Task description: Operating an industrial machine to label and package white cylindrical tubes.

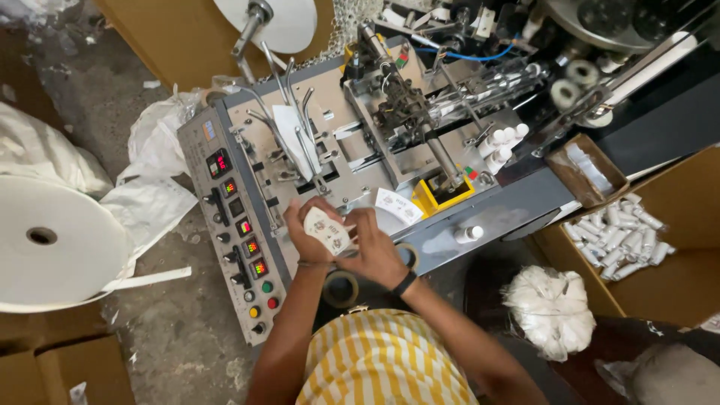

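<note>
holding a small white printed label piece (328,229) between them, the left hand (309,238) and the right hand (375,247) meet just in front of the grey machine (480,214); the left hand's fingers curl behind the piece and grip it, while the right hand's fingertips pinch its near edge, a black band on that wrist. the piece is pale with small coloured marks and sits over the machine's front edge, close to the control panel (236,225). just beside the right hand, another white printed label (399,205) lies curled on the machine's flat top, next to a yellow holder (442,196) at the foot of a metal shaft. under the hands, two rolls of brown tape (341,289) show near the person's yellow and white striped shirt (382,364). the control panel slopes down the left side of the machine, grey, with a column of small red lit displays, black switches and round green, yellow and red buttons. a small white bottle (469,234) lies on the grey ledge to the right, and a cluster of white bottles (501,146) stands further back among the rails. at far right an open cardboard box (675,277) holds a heap of white tubes (619,236), with a white plastic bag (553,309) on the floor near it. well apart on the left, a big roll of white paper (56,244) rests on brown cartons, crumpled white sacks around it.
</note>
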